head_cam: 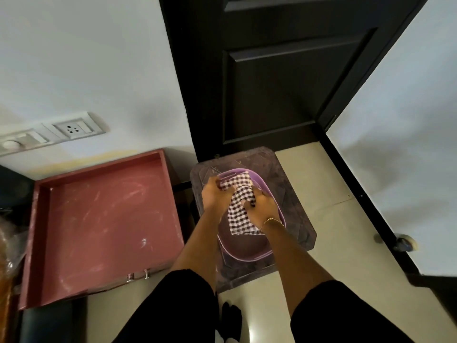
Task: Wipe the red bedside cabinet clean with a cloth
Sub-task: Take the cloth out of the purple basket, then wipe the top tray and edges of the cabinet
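Note:
A checked dark-and-white cloth (238, 211) hangs over a purple oval basin (247, 253). My left hand (215, 196) grips the cloth's upper left part. Gripping its right side lower down is my right hand (262, 209), which has a thin bracelet at the wrist. To the left, the red bedside cabinet (103, 219) shows an open, tray-like red surface with whitish dusty streaks and two metal handles at its front edge.
The basin rests on a dark translucent stool (296, 219) on a pale tiled floor. Behind it stands a dark door (272, 82). A wall socket panel (71, 128) is above the cabinet. A dark door edge with a stopper (405, 243) is at right.

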A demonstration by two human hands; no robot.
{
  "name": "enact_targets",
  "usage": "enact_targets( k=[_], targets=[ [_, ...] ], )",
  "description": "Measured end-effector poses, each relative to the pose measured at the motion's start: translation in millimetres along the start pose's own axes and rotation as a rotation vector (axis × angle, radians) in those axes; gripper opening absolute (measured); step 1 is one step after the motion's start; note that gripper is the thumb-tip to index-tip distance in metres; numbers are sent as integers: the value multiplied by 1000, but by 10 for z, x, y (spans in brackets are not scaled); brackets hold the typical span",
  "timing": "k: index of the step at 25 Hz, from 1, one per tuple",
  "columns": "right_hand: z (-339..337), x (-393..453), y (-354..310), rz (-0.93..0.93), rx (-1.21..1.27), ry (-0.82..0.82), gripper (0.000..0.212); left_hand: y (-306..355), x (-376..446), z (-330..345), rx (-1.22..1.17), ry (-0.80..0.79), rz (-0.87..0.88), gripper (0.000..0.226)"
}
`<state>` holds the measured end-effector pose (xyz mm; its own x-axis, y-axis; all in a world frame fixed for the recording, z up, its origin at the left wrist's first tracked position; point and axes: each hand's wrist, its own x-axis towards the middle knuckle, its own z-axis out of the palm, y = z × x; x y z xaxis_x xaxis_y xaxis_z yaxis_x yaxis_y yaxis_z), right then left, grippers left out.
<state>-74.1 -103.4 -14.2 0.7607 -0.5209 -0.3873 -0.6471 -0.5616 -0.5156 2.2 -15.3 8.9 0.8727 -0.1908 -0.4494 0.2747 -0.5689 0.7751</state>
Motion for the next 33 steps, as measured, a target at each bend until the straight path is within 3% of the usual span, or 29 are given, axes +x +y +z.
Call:
enact_targets(
  k=[4, 14, 24, 30, 33],
  targets=[
    [-243, -128, -377, -42, 125, 89, 46, 137, -112, -170, -203, -107, -116, 37],
    [-326, -644, -1440, -317, 97, 125, 55, 226, -341, -1329, -246, -84, 73, 34],
    [296, -1429, -2495, -457, 102, 194, 48, -306, -648, -2848, -130, -197, 262, 40],
    [786, -1619, -2664, -461, -21, 76, 69, -773, -623, -3116, -481, -224, 100, 28],
    [1127, -1479, -2666, -494, -64, 63, 78, -1063, -293, -3129, -520, -167, 119, 29]
  ],
)
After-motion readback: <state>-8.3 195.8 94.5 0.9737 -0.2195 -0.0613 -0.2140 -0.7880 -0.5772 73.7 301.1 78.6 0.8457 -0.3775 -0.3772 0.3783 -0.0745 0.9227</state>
